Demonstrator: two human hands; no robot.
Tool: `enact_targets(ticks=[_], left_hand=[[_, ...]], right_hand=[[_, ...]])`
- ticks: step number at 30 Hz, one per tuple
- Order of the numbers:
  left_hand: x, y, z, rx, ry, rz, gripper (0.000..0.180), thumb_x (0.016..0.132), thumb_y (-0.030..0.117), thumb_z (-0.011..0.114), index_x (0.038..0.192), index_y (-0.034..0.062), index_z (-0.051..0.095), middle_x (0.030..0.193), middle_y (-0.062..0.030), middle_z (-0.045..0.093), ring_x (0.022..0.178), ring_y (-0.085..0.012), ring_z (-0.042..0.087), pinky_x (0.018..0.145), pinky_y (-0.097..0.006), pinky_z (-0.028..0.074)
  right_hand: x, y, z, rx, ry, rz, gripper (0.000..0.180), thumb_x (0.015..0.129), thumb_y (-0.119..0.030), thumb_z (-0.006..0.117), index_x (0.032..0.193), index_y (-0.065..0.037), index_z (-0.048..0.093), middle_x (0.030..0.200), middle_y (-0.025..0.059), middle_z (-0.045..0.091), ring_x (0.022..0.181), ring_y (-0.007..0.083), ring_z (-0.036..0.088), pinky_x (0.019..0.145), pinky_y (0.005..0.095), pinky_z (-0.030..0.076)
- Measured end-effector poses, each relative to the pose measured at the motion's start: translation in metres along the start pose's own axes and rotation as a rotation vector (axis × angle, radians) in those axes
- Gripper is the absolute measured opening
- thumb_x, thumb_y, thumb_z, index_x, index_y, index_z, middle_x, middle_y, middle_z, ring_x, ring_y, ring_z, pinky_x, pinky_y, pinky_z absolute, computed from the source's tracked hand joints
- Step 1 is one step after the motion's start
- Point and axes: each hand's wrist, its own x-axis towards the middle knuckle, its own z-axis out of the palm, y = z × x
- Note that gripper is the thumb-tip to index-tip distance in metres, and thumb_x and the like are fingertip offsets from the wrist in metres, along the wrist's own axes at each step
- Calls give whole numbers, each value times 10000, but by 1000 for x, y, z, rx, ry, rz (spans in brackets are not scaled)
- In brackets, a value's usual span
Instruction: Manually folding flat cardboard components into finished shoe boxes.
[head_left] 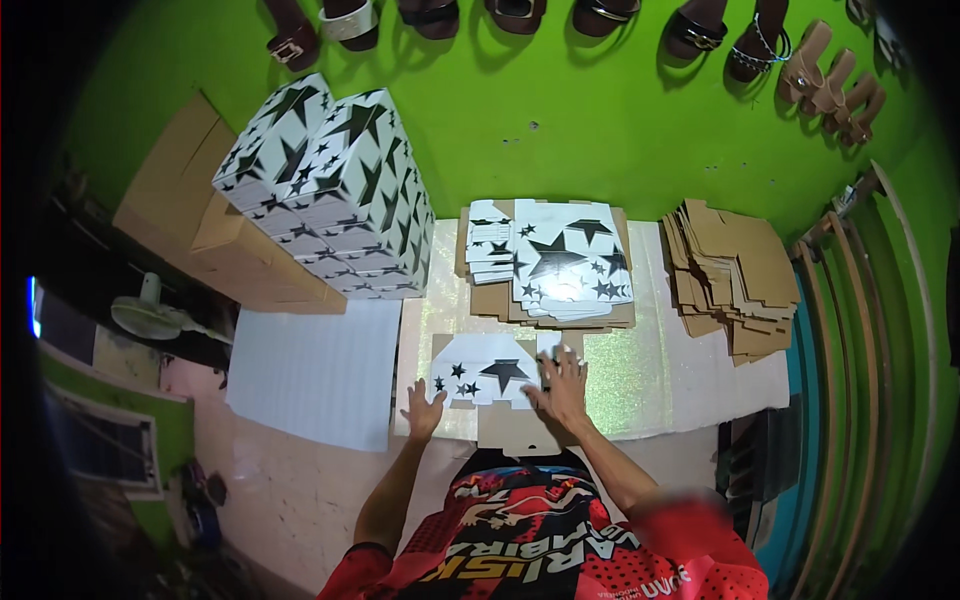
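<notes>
A flat, unfolded cardboard box blank (468,362), white with black stars, lies at the table's near edge. Its plain brown flap (510,425) reaches toward my body. Beside the left edge of the blank is my left hand (424,408), fingers spread and touching that side. My right hand (562,385) rests over the right part of the blank, fingers apart, covering some of its printed side. Neither hand grips anything. Just beyond the blank sits a stack of more star-printed box blanks (570,265).
Assembled star-printed boxes (360,200) stand piled at the back left beside a large brown carton (260,265). Plain brown cardboard blanks (735,265) are stacked on the right. White sheets (315,370) lie at the left. Sandals (700,30) hang along the green wall.
</notes>
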Motion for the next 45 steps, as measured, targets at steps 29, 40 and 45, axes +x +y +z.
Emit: enact_targets(ticks=[29,40,45], left_hand=[[-34,42,-42,-125,-149,4,1261,785,780,743,1650,-10,275,1714,-338,138,1629,-415,8,1269,-628,59],[-56,93,-31,-1255,-227,-292,661,962,493,659,1464,81,534,1363,-128,614,1233,-299,583,1039,-485,469],[-66,78,-31,-1189,-187,-395,414,1021,325,562,1363,93,582,1213,-135,673,1009,-287,676,835,-478,545]], right_hand=[[30,-71,21,101,127,-140,135,862,-136,747,985,-81,752,976,126,658,799,383,695,682,485,547],[-32,-137,-11,137,252,-366,223,853,-160,784,1075,-149,810,839,47,689,714,242,699,593,374,552],[-20,-155,-50,155,374,-490,288,853,-379,819,951,-109,811,908,45,731,740,268,648,669,363,529]])
